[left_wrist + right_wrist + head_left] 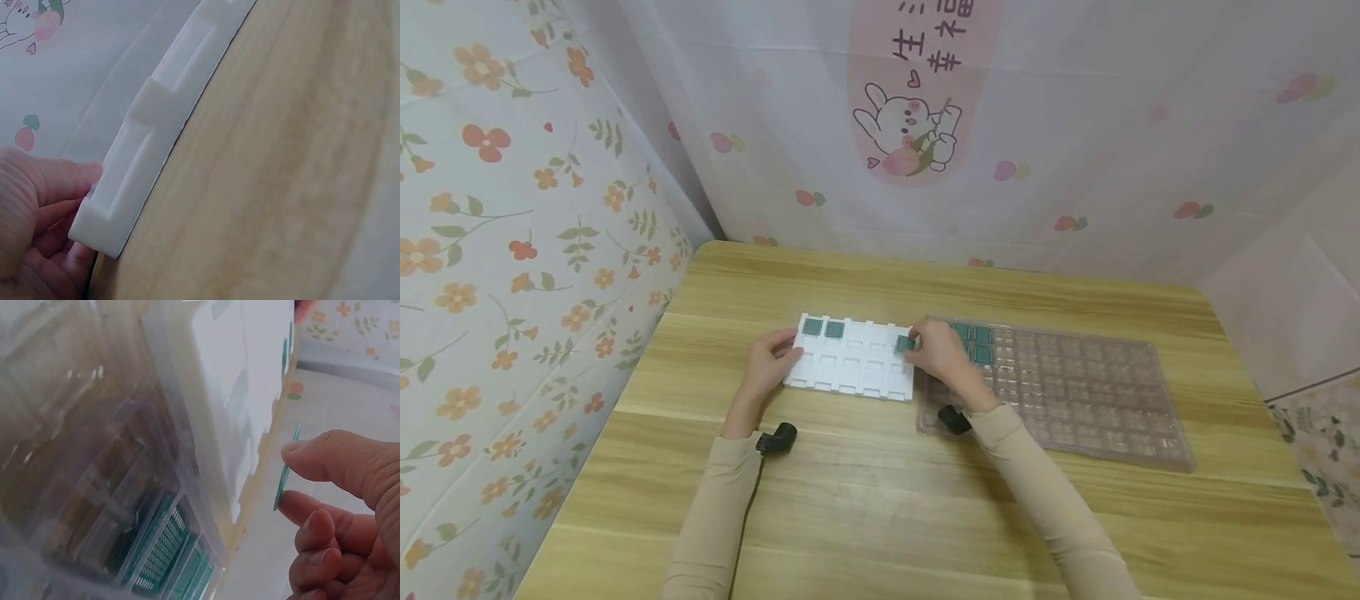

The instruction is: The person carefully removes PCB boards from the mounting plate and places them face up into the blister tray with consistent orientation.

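A white tray (831, 375) with rows of shallow pockets lies on the table, and my left hand (764, 364) grips its left edge. In the left wrist view, the thumb of that hand (37, 206) presses on the tray's corner with the fingers curled beside it. Between thumb and forefinger, my right hand (347, 487) pinches a thin green square chip (286, 472) by its edges. In the head view this chip (905, 343) is over the tray's far right pocket. Two green chips (834, 330) sit in the far left pockets.
Right of the white tray lies a clear plastic tray (1075, 400) with many compartments; several green chips (983, 355) are in its far left part, partly hidden by my right hand. Black wrist cameras (777, 438) stick out near both wrists. A printed curtain (1037, 108) hangs behind the table.
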Demonstrator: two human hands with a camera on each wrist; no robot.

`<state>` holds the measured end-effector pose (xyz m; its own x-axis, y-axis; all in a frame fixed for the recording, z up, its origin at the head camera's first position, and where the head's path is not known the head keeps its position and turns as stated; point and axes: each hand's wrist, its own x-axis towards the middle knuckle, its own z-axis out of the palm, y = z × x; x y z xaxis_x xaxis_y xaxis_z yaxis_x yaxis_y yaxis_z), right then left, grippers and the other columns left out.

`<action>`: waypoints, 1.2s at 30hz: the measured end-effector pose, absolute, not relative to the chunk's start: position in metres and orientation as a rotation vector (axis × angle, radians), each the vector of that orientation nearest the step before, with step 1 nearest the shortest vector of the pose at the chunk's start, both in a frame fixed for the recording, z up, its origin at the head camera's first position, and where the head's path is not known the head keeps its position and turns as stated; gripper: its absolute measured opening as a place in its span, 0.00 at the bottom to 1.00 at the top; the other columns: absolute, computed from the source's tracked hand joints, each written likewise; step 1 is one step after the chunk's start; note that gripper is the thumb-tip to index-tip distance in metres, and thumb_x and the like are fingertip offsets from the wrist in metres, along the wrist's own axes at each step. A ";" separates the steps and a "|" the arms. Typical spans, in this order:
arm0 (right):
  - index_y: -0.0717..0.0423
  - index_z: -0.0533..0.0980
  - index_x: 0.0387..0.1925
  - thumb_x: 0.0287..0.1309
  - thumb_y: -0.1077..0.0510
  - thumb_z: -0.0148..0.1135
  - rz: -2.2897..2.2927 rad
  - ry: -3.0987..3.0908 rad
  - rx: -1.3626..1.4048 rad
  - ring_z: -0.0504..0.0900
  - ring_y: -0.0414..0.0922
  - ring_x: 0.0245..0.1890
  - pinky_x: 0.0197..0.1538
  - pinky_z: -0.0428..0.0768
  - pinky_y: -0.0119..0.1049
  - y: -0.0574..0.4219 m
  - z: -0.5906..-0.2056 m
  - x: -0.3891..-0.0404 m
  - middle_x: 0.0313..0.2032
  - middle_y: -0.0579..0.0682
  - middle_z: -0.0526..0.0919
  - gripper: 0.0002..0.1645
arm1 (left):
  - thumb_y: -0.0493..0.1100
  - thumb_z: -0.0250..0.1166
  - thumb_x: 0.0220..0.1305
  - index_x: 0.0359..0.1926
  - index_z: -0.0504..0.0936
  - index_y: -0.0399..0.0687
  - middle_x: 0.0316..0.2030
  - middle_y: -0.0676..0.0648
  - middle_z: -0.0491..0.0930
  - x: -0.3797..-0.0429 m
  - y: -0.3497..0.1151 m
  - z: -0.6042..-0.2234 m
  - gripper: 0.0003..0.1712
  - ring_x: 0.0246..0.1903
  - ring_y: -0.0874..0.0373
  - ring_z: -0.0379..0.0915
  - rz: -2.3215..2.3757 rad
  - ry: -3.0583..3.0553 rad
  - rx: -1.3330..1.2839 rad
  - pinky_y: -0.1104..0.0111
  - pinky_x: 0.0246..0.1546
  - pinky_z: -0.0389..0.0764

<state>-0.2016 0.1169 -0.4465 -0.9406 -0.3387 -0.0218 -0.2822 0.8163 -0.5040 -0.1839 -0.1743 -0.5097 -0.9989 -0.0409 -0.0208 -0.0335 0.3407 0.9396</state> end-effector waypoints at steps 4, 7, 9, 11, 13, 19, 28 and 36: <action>0.69 0.78 0.39 0.49 0.64 0.67 -0.793 2.893 -0.524 0.72 0.41 0.17 0.21 0.72 0.28 0.124 -0.444 -0.199 0.21 0.51 0.78 0.15 | 0.31 0.62 0.59 0.56 0.73 0.29 0.57 0.32 0.70 -0.185 -0.174 -0.510 0.23 0.56 0.42 0.69 -1.799 -2.566 0.073 0.58 0.56 0.74; 0.69 0.79 0.39 0.49 0.64 0.68 -0.804 2.895 -0.536 0.71 0.41 0.18 0.21 0.72 0.29 0.129 -0.442 -0.197 0.20 0.50 0.76 0.15 | 0.31 0.62 0.59 0.56 0.73 0.29 0.57 0.32 0.70 -0.185 -0.173 -0.510 0.23 0.56 0.42 0.69 -1.799 -2.570 0.077 0.59 0.56 0.74; 0.69 0.79 0.39 0.49 0.63 0.68 -0.796 2.893 -0.537 0.69 0.40 0.17 0.20 0.70 0.28 0.133 -0.442 -0.196 0.19 0.49 0.74 0.15 | 0.31 0.62 0.59 0.56 0.73 0.29 0.57 0.33 0.70 -0.185 -0.173 -0.510 0.23 0.56 0.42 0.69 -1.802 -2.571 0.079 0.59 0.56 0.74; 0.69 0.79 0.40 0.50 0.63 0.67 -0.780 2.895 -0.539 0.67 0.40 0.16 0.19 0.68 0.27 0.137 -0.442 -0.195 0.18 0.48 0.73 0.16 | 0.31 0.62 0.59 0.56 0.73 0.29 0.57 0.33 0.70 -0.185 -0.173 -0.510 0.23 0.56 0.43 0.69 -1.810 -2.565 0.081 0.59 0.56 0.74; 0.69 0.79 0.41 0.50 0.63 0.67 -0.762 2.897 -0.530 0.66 0.39 0.15 0.18 0.67 0.26 0.141 -0.443 -0.194 0.17 0.48 0.72 0.16 | 0.31 0.62 0.59 0.56 0.73 0.29 0.57 0.33 0.70 -0.185 -0.173 -0.510 0.23 0.56 0.43 0.69 -1.819 -2.560 0.079 0.59 0.56 0.74; 0.70 0.78 0.41 0.49 0.64 0.68 -0.754 2.897 -0.509 0.68 0.39 0.16 0.19 0.69 0.27 0.154 -0.444 -0.191 0.18 0.49 0.74 0.17 | 0.31 0.62 0.60 0.57 0.72 0.29 0.57 0.32 0.70 -0.186 -0.174 -0.510 0.23 0.57 0.43 0.68 -1.817 -2.567 0.080 0.58 0.57 0.73; 0.70 0.78 0.41 0.50 0.64 0.66 -0.759 2.847 -0.454 0.66 0.40 0.17 0.20 0.66 0.29 0.166 -0.444 -0.188 0.17 0.48 0.71 0.16 | 0.31 0.62 0.59 0.57 0.72 0.28 0.57 0.32 0.70 -0.185 -0.173 -0.507 0.23 0.57 0.42 0.68 -1.801 -2.576 0.095 0.58 0.57 0.73; 0.72 0.78 0.40 0.49 0.66 0.66 -0.764 2.844 -0.450 0.65 0.40 0.16 0.19 0.66 0.28 0.177 -0.446 -0.184 0.16 0.48 0.70 0.16 | 0.32 0.62 0.59 0.56 0.73 0.28 0.57 0.32 0.70 -0.184 -0.174 -0.509 0.23 0.56 0.42 0.69 -1.793 -2.568 0.080 0.58 0.56 0.73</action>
<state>-0.1841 0.1770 -0.4459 -0.9415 -0.3280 -0.0778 -0.2448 0.8239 -0.5111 -0.1845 -0.1735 -0.5095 -0.9987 -0.0469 -0.0223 -0.0371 0.3435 0.9384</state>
